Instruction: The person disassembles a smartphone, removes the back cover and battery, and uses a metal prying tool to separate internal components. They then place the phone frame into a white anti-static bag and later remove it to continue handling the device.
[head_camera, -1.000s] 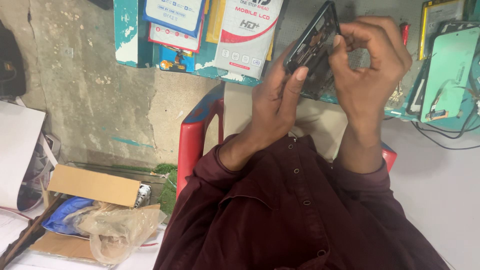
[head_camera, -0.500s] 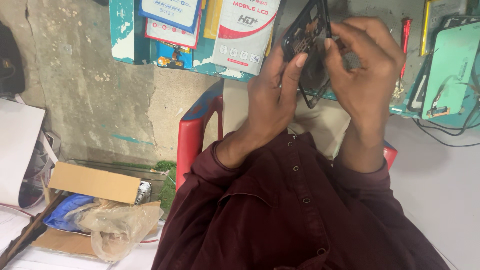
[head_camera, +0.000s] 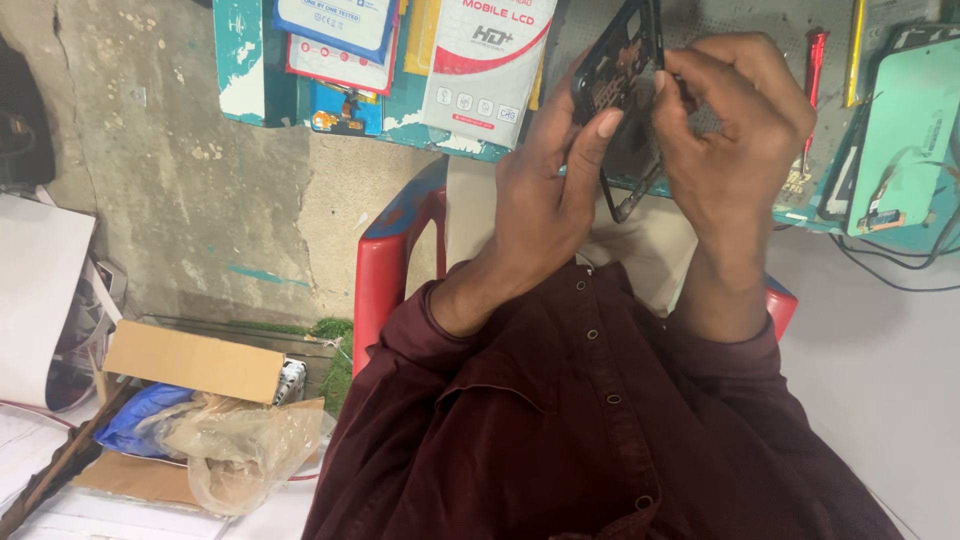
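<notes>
Both my hands hold a black opened phone frame (head_camera: 622, 62) up in front of me, its inner parts facing me. My left hand (head_camera: 545, 195) grips its left side, thumb pressed against the inner face. My right hand (head_camera: 738, 125) pinches the frame's right edge with fingertips bent over it. The frame's lower rim (head_camera: 625, 200) shows between my two wrists. Maroon shirt sleeves (head_camera: 600, 420) cover both forearms.
A teal workbench (head_camera: 240, 100) behind carries several packaged phone screens (head_camera: 485, 60), a red screwdriver (head_camera: 815, 60), a green phone back panel (head_camera: 900, 130) and cables (head_camera: 890, 270). A red plastic chair (head_camera: 385, 270) is below my arms. A cardboard box with plastic bags (head_camera: 200, 400) lies at lower left.
The phone frame has risen slightly and turned more upright. My right fingertips have shifted along its right edge; my left grip stays the same.
</notes>
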